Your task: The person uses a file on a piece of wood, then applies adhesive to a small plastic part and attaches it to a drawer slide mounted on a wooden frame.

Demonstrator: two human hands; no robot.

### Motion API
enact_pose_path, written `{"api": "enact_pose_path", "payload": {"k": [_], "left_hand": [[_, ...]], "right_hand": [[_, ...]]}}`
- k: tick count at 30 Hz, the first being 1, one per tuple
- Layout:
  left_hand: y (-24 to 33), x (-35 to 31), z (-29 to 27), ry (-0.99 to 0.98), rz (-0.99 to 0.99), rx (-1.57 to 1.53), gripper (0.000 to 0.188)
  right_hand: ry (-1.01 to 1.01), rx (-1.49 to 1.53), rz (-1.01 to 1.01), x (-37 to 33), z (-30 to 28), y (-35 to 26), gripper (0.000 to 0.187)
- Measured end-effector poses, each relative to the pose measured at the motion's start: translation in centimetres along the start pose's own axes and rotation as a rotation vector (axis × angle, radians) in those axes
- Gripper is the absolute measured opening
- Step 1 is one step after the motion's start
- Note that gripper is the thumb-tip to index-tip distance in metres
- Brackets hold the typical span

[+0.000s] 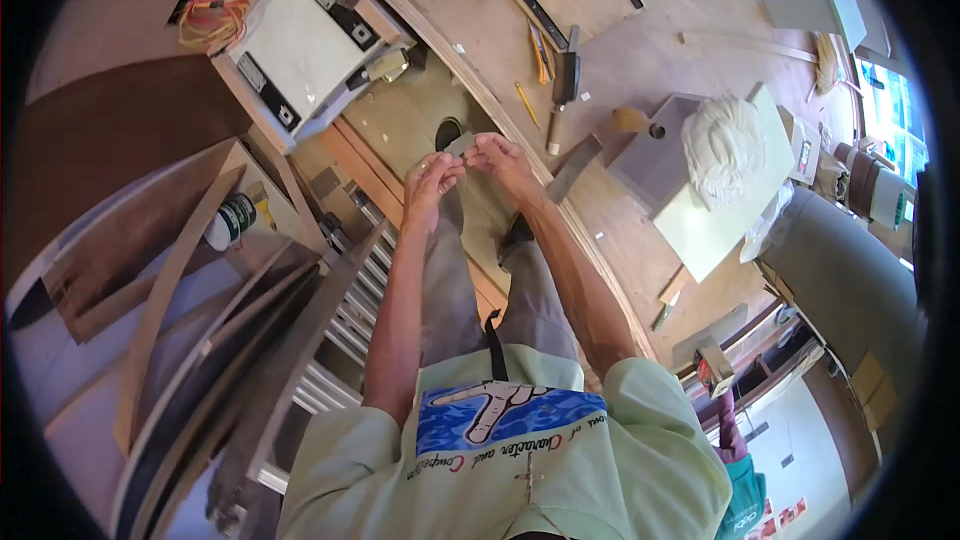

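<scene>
Out in front of me, my left hand (431,186) and my right hand (502,160) are close together with their fingertips pinched. Between them is a small, thin grey piece (461,145), gripped at its edges by both hands; its kind is too small to make out. Below it, a dark shoe (449,130) shows on the floor. The workbench (620,50) lies to the right of my right hand, with a flat metal blade-like strip (575,169) and a yellow pencil (527,105) nearest to it.
A hammer (567,75), black drawer slides (532,6) and a white plastic bundle (722,152) lie on the bench. A white drawer box (305,35) and orange cord (213,20) are at far left. Curved wooden panels (160,310) stand left. Another person's sleeve (742,495) shows lower right.
</scene>
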State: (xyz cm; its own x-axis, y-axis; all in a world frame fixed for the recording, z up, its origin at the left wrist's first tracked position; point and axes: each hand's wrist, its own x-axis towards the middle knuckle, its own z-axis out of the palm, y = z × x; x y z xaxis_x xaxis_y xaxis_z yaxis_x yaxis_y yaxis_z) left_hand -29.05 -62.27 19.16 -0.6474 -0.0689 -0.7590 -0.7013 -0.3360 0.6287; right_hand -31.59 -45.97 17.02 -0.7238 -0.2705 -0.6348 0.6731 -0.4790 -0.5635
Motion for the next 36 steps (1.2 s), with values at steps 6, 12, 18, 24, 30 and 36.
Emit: {"api": "enact_pose_path", "payload": {"k": [6, 12, 18, 24, 30, 36], "left_hand": [[4.5, 9.6, -4.1, 0.037, -0.05, -0.034, 0.027], [7.5, 18.8, -7.3, 0.041, -0.115, -0.107, 0.022], [9.4, 23.0, -7.4, 0.017, -0.165, -0.12, 0.023], [10.1, 23.9, -8.1, -0.002, -0.161, -0.145, 0.024], [10.5, 23.8, -8.1, -0.078, -0.185, -0.207, 0.026], [10.2, 23.9, -8.5, -0.105, -0.182, -0.246, 0.037]], "right_hand": [[0.107, -0.007, -0.032, 11.4, 3.5, 2.0, 0.025], [0.148, 0.016, -0.034, 21.1, 6.3, 2.9, 0.02], [0.189, 0.088, -0.062, 25.6, 7.2, 2.1, 0.023], [0.094, 0.106, -0.019, 25.9, 7.5, 0.8, 0.026], [0.048, 0.173, 0.005, 26.2, 7.4, 1.0, 0.032], [0.018, 0.196, -0.004, 26.1, 7.3, 1.0, 0.032]]}}
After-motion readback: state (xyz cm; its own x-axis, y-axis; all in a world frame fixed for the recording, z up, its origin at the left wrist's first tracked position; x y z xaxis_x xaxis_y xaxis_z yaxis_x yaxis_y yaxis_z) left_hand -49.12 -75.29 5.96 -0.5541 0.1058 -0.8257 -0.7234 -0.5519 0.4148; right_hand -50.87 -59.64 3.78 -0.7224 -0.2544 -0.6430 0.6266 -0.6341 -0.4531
